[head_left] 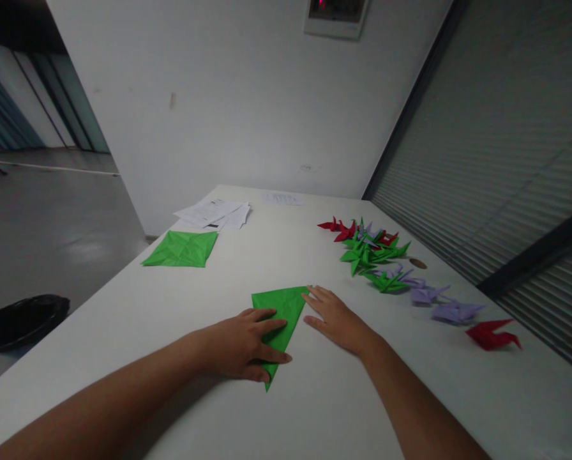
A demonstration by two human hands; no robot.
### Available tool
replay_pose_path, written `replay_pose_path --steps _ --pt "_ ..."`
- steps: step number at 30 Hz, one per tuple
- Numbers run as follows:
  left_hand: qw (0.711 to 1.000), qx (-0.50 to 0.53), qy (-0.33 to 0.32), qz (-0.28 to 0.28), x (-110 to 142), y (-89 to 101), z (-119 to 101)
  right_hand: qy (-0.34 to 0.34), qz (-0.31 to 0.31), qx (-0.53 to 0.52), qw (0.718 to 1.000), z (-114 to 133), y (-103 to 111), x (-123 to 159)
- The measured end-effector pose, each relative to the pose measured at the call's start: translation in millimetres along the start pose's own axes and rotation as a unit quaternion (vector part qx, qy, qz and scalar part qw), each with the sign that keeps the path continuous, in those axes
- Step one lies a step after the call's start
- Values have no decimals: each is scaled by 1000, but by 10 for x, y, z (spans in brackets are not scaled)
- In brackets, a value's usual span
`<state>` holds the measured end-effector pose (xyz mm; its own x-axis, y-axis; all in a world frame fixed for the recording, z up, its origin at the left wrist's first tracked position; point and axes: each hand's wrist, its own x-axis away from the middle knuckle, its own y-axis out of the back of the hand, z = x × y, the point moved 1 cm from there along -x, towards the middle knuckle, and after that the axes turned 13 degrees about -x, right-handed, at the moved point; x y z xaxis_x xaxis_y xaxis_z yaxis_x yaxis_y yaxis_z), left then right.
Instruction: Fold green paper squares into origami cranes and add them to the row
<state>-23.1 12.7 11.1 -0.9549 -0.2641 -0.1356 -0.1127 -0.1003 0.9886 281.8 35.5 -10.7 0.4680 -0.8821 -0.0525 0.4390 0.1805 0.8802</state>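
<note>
A sheet of green origami paper (279, 303), folded into a triangle, lies flat on the white table in front of me. My left hand (250, 345) rests on its left and lower part with the fingers spread, pressing it to the table. At the triangle's upper right corner, the fingertips of my right hand (331, 316) touch the paper, fingers stretched out and apart. Part of the paper's left and lower edge is hidden under my left hand.
A creased green sheet (181, 249) lies at the table's left edge, with printed papers (214, 213) behind it. Folded paper cranes in green (362, 255), purple (453, 311) and red (491, 334) line the right side. A black-lined bin (22, 322) stands left of the table.
</note>
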Motion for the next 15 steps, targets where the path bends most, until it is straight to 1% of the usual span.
replay_pose_path --steps 4,15 --pt "1000 0 0 8 4 7 -1 -14 -2 17 1000 -62 -18 -6" --pt "1000 2 5 27 -6 33 -9 -13 -3 17 1000 -100 -34 -8"
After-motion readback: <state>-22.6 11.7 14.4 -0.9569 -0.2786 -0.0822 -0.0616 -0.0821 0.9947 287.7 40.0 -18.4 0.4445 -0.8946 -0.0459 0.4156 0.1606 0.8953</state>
